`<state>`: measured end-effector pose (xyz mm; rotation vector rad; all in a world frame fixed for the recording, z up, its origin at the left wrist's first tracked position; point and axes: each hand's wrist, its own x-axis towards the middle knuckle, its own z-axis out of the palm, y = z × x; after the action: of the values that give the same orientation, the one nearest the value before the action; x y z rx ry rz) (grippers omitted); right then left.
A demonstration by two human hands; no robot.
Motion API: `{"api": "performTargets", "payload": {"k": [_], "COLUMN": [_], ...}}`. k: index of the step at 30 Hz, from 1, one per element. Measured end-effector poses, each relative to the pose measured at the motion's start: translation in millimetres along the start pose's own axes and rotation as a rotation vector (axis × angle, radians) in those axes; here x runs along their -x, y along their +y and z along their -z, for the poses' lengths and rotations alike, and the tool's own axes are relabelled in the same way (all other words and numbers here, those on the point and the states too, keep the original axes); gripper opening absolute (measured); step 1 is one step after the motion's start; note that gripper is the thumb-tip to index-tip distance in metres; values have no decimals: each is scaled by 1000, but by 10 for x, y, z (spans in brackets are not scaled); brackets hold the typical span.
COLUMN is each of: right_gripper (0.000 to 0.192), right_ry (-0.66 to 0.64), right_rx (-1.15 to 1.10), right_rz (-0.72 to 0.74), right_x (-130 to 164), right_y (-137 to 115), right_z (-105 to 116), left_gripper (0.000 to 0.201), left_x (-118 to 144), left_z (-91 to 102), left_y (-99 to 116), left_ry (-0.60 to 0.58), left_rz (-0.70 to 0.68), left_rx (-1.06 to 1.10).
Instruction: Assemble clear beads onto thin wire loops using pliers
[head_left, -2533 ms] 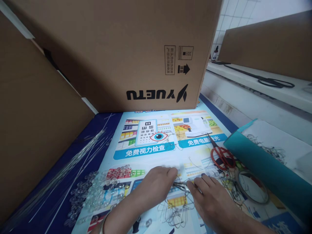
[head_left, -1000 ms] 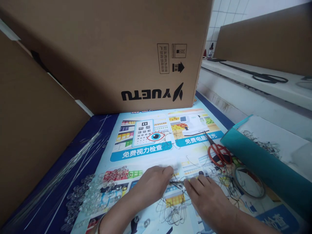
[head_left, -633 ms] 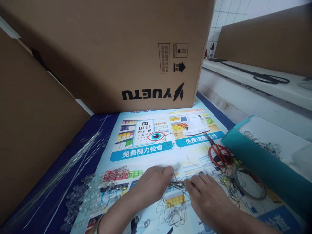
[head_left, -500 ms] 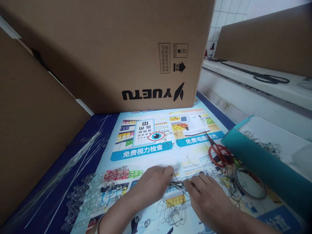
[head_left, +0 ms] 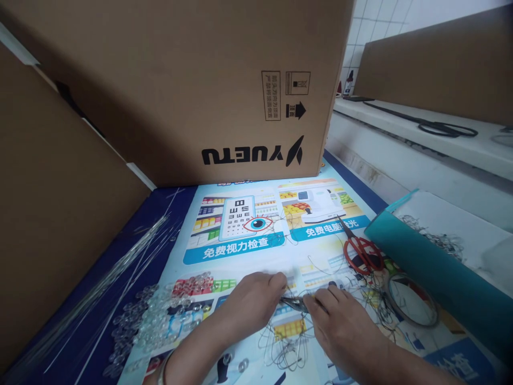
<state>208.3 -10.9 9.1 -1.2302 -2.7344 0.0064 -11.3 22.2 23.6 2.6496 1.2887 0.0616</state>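
Observation:
My right hand [head_left: 347, 326] is closed around a pair of small metal pliers [head_left: 295, 304], whose jaws point left; the handles are mostly hidden in my palm. Opposite them, my left hand [head_left: 256, 299] is closed in a pinch right by the jaw tips. Thin wire shows around its fingertips, though the exact piece gripped is hard to make out. Below the pliers, between both hands, lies a loose bunch of bent wire loops [head_left: 285, 350] on the printed poster [head_left: 240, 267].
Clear beads [head_left: 160, 321] are heaped at left, beside straight wires [head_left: 116, 256]. At right lie red-handled scissors [head_left: 363, 254], a wire coil [head_left: 412, 302] and a teal-sided box [head_left: 433, 272] with small wire pieces. A large cardboard box [head_left: 180, 96] stands behind; black scissors [head_left: 441, 127] rest on the ledge.
The pliers have turned slightly between my hands. Both hands stay almost in place, and the whole view has shifted very slightly.

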Motion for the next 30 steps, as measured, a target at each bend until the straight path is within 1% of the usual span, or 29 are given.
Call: {"api": "performTargets", "payload": {"k": [5,13,18,24,27,30], "right_gripper": [37,34,31,31,28,24], "right_ry": [-38,-110,-98,-130,-131,-109], "right_rx": [-4,-36,-63,-85,-86,-90], "right_rz": [-3,-5,-9,-20,-27,-36], "right_x": [-10,-48,-52,-73,-79,-87], "right_y": [5,7,13,15,12,22], "right_z": [-15,44,60,36,37,97], "left_gripper": [16,17,16,14,14,14], "left_x": [-7,2,6,3,0,4], "left_z": [4,-28,-39,-47,-28,15], "left_y": [-8,-6,-8,-5,-1,10], "left_ry": [-24,-24,-26,-10,-12,-22], "left_rz": [2,2,-4,-10,-10,11], "left_rx": [12,-3,1,-31,-28,-5]}}
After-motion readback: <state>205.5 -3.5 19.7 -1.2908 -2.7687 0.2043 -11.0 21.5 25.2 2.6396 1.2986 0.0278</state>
